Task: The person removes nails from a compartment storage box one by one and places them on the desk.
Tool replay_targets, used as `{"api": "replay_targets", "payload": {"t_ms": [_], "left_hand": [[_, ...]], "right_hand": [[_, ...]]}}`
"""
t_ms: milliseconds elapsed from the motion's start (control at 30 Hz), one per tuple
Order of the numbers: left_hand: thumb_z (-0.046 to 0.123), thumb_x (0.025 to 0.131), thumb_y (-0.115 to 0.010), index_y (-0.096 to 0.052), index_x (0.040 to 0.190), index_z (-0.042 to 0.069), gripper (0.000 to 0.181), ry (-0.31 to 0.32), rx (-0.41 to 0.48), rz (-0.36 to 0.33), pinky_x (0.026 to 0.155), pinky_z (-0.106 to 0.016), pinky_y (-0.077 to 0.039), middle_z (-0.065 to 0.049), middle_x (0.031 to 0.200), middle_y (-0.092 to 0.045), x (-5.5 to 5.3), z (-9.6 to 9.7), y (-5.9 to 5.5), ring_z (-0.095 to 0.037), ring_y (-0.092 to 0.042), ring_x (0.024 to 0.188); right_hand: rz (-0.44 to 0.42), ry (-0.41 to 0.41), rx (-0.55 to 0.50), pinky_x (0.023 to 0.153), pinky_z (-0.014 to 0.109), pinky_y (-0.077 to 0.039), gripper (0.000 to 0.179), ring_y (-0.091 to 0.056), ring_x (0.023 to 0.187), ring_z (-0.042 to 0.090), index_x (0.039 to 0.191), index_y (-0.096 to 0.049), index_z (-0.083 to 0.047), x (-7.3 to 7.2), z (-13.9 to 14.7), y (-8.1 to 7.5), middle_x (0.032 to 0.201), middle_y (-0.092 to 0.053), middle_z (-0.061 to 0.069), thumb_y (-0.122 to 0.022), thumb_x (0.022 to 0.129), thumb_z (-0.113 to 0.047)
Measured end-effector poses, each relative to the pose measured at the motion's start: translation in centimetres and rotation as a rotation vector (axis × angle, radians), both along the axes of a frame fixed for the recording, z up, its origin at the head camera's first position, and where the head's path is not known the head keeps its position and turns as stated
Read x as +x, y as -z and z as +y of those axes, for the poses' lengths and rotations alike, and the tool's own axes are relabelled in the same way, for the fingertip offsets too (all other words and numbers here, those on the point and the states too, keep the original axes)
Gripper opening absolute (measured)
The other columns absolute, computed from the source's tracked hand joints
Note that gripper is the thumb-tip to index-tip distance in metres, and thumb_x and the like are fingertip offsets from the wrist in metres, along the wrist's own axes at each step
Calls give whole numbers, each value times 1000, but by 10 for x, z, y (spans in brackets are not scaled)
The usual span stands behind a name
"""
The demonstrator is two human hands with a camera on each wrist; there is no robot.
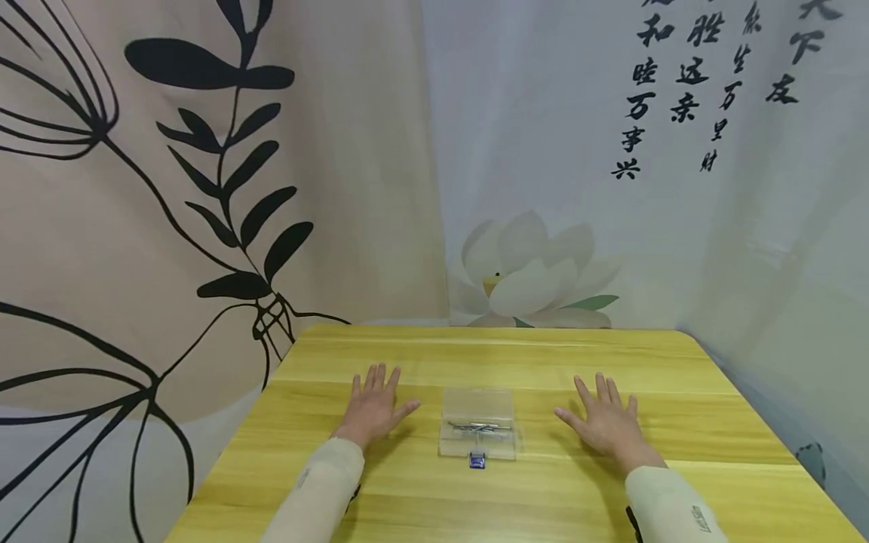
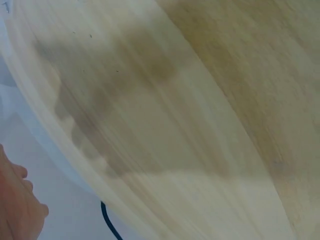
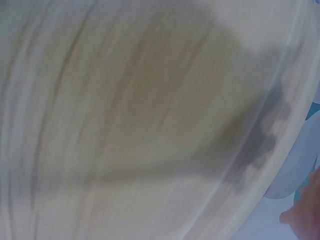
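Between my two hands on the table lies a clear plastic box (image 1: 477, 445), its transparent lid (image 1: 477, 404) laid back on the far side. Several thin metal pieces (image 1: 480, 427) rest in it; their exact kind is too small to tell. At the box's near edge sits a small blue piece (image 1: 477, 460). My left hand (image 1: 372, 409) is left of the box, fingers spread and holding nothing. On the right, my right hand (image 1: 604, 422) is likewise spread, apart from the box. Both wrist views show part of a hand, the left (image 2: 20, 200) and the right (image 3: 306, 212), beside table shadows.
The yellow wood-grain table (image 1: 407, 505) has its far edge near a curtain (image 1: 366, 151) with printed black plants, a lotus and characters. A dark cord-like line (image 2: 110, 220) shows past the table edge in the left wrist view.
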State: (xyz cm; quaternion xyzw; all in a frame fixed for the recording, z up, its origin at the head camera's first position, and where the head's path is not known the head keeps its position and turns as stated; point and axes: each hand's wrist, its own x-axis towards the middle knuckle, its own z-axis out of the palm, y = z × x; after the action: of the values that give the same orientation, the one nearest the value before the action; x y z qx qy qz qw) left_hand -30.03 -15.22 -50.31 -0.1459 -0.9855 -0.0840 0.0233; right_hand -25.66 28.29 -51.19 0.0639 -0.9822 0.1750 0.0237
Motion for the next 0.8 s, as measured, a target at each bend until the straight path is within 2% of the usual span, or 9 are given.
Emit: {"api": "replay_targets", "payload": {"t_ms": [167, 433, 633, 800], "left_hand": [[71, 96, -36, -24, 158, 9, 89, 16, 3, 20, 114, -63, -6, -24, 160, -16, 1, 2, 0, -41, -12, 148], [72, 95, -36, -27, 157, 8, 90, 53, 59, 45, 114, -63, -9, -24, 159, -22, 1, 8, 0, -40, -15, 147], [75, 94, -35, -21, 159, 12, 91, 43, 49, 1, 116, -59, -8, -21, 161, -18, 2, 15, -2, -36, -12, 149], [71, 94, -41, -24, 158, 10, 90, 65, 75, -11, 115, -61, -10, -22, 160, -21, 5, 21, -5, -38, -15, 148]], "right_hand": [[0, -1, -3, 100, 79, 3, 92, -4, 142, 57, 156, -24, -4, -2, -2, -5, 157, -5, 36, -38, 96, -71], [43, -6, -23, 102, 78, -3, 88, -9, 142, 55, 156, -27, -5, -4, -7, -14, 157, -9, 35, -42, 96, -67], [27, -14, -40, 103, 77, -4, 86, -8, 142, 55, 156, -27, -5, -6, -12, -18, 157, -9, 35, -41, 98, -66], [46, -31, -47, 104, 76, -7, 85, -11, 143, 54, 155, -29, -5, -8, -16, -20, 157, -12, 34, -42, 97, -66]]}}
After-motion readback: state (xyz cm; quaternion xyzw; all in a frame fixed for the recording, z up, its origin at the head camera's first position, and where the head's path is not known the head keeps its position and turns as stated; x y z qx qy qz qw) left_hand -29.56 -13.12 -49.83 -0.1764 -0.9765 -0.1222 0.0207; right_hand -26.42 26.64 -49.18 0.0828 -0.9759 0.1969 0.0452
